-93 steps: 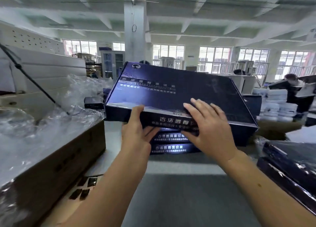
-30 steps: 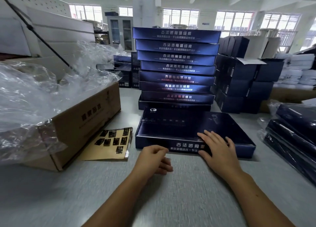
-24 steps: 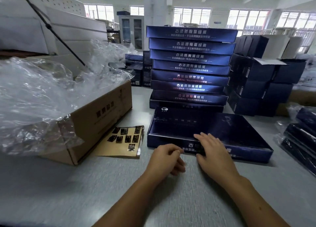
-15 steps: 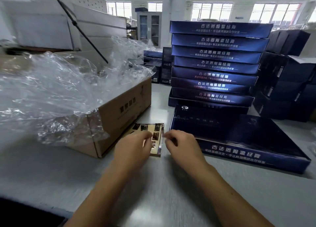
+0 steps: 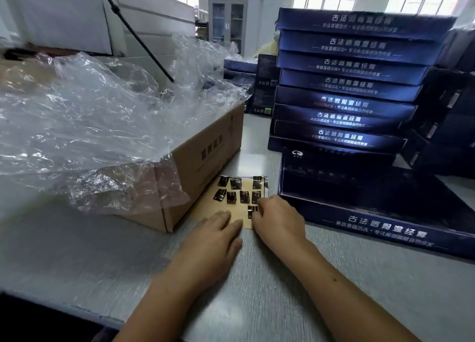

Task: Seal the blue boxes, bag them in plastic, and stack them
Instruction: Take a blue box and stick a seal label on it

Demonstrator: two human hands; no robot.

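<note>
Low in the frame's centre, the left hand (image 5: 218, 235) lies flat, its grip released, pinning the sticker sheet (image 5: 232, 202) to the table (image 5: 257, 290) so the right hand (image 5: 279, 219) can pinch a seal for the blue box (image 5: 380, 202) just right.

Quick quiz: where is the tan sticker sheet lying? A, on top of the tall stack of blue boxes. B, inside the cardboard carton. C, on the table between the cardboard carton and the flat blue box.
C: the sticker sheet lies flat on the table, with the cardboard carton to its left and the flat blue box to its right.
</note>
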